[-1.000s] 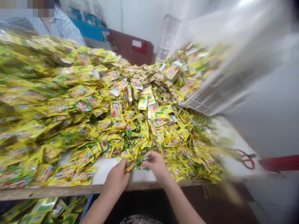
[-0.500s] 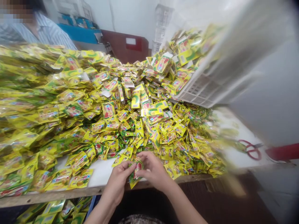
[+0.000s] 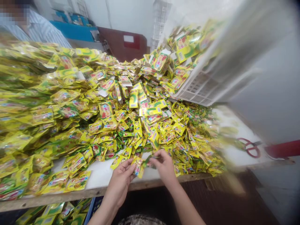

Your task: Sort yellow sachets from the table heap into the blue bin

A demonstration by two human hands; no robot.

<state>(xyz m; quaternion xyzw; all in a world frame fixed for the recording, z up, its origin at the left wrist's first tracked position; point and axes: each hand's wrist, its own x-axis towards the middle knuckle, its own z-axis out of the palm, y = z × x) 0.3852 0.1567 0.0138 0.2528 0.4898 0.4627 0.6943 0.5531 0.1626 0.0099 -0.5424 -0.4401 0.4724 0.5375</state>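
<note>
A huge heap of small yellow-and-green sachets covers the white table. My left hand is at the table's near edge, fingers closed on a small stack of yellow sachets. My right hand is just to its right, pinching a green-and-yellow sachet at the foot of the heap. The two hands are a few centimetres apart.
A white plastic crate holding more sachets lies tilted against the heap at the right. Red-handled scissors lie on the table's right end. Another person in a striped shirt sits beyond the heap. More sachets lie under the table.
My hands were joined on a sachet stack half a second ago. Now the right hand has moved up and right to the heap's edge and pinches another sachet; the left keeps the stack.
</note>
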